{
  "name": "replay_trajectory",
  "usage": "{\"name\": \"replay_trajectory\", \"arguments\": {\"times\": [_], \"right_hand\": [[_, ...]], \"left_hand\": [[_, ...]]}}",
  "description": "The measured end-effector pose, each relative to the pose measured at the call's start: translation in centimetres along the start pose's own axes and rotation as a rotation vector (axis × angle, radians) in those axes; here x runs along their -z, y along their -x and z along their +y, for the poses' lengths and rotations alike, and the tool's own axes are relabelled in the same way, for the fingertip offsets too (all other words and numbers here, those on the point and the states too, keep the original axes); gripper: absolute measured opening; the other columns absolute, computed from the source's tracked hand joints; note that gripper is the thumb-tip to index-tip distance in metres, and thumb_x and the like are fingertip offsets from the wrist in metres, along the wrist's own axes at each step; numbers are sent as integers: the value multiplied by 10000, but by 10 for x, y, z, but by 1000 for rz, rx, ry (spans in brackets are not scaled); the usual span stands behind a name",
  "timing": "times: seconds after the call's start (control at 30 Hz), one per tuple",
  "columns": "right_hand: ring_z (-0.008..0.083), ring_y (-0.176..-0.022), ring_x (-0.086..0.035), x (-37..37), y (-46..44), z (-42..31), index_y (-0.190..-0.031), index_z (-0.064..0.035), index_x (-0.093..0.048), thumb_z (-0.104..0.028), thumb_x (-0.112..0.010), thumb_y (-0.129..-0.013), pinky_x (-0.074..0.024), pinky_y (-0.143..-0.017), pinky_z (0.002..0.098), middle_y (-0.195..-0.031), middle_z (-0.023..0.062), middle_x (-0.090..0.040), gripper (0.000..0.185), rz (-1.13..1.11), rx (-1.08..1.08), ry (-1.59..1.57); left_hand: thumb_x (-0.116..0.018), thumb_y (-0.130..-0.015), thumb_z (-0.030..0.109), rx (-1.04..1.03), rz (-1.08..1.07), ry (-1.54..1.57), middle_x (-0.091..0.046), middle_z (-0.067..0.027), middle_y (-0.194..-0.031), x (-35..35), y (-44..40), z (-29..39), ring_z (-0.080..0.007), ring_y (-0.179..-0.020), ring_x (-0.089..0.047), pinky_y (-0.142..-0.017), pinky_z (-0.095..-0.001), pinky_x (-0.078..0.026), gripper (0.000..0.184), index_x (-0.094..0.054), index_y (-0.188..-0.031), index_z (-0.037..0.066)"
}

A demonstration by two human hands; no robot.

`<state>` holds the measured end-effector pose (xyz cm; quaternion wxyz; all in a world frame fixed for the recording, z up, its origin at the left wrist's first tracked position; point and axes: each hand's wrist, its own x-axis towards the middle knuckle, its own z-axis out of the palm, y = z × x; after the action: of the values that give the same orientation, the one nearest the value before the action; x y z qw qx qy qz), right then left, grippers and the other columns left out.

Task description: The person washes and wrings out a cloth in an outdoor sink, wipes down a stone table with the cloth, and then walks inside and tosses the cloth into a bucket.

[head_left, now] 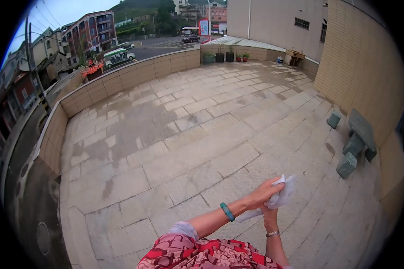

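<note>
A crumpled white cloth (285,192), thin and slightly see-through at its outer end, is bunched between my two hands. My left hand (265,192) reaches across from the left with its fingers closed on the upper part of it. Just below, my right hand (270,214) grips the lower part, its fingers partly hidden behind the cloth. A pale strip of the same material (250,216) trails to the left beneath my left wrist. On my left forearm sits a green bangle (227,212), and a metal band (272,233) circles my right wrist.
Stone paving (193,148) spreads ahead. To the right, a stone table (362,128) with stone stools (347,165) stands by the tiled wall (363,62). A low wall (130,74) borders the road side. Potted plants (229,54) line the far end beside a wooden stand (295,57).
</note>
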<state>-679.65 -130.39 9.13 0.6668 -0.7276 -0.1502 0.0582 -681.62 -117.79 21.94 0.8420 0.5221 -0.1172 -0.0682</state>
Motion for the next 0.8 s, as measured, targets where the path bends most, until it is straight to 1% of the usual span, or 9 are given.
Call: {"name": "replay_trajectory", "arguments": {"times": [0.07,0.17,0.27,0.3,0.37,0.47,0.5,0.57,0.8], "right_hand": [[144,-929,-526,8,11,-9,-1082,-18,-557,-83,-686,-662,-402,-805,273,-1077,44,-555,444,22,-166,-244],[131,-832,-539,29,14,-4,-950,-8,-623,-52,-644,-646,-409,-733,262,-991,28,-585,307,-39,-243,-238],[127,-802,-547,37,14,-15,-939,-24,-629,-84,-667,-662,-428,-729,272,-965,45,-599,286,-63,-254,-76],[127,-802,-547,37,15,-17,-939,-24,-629,-84,-667,-662,-428,-729,272,-965,45,-599,286,-57,-256,-78],[121,-741,-539,38,15,-20,-934,-5,-617,-92,-670,-647,-429,-725,275,-854,37,-609,305,-105,-22,186],[123,-705,-543,28,16,-15,-922,5,-606,-107,-678,-628,-436,-686,265,-781,42,-602,323,-93,68,291],[123,-705,-543,25,20,-18,-922,5,-606,-107,-678,-628,-436,-686,265,-781,42,-602,323,-92,67,293],[138,-701,-554,22,26,-27,-923,8,-592,-113,-685,-614,-447,-657,267,-798,56,-594,345,-175,-274,83],[130,-690,-547,21,27,-26,-1098,-5,-497,-86,-667,-624,-453,-616,266,-761,51,-578,510,-201,-153,143]], "left_hand": [[-450,-919,245,-73,65,27,-557,2,-993,5,4,0,-75,-882,-486,-770,-237,-419,312,-492,-1147,36],[-453,-920,250,-78,210,176,-558,1,-995,28,8,3,-79,-900,-497,-787,-248,-422,306,-494,-1138,39],[-430,-925,264,-138,270,329,-563,-21,-1003,60,17,-11,-114,-930,-526,-829,-280,-425,284,-500,-1100,51],[-419,-927,271,-171,288,428,-564,-30,-1007,68,21,-16,-128,-941,-534,-844,-293,-425,281,-501,-1087,54],[-400,-932,283,-146,282,459,-567,-47,-1025,76,26,-19,-153,-957,-542,-862,-314,-427,293,-502,-1082,53],[-393,-935,282,-118,331,511,-568,-51,-1034,76,29,-13,-160,-958,-543,-864,-321,-427,303,-504,-1079,40],[-391,-937,283,-122,339,510,-569,-53,-1038,75,30,-10,-162,-959,-543,-865,-323,-427,306,-507,-1077,38],[-388,-938,284,-125,347,514,-569,-55,-1041,76,29,-9,-164,-960,-544,-865,-326,-428,309,-510,-1075,35],[-376,-938,297,-185,423,517,-564,-83,-1075,102,34,-21,-195,-993,-537,-893,-364,-415,342,-504,-1094,20]]}}
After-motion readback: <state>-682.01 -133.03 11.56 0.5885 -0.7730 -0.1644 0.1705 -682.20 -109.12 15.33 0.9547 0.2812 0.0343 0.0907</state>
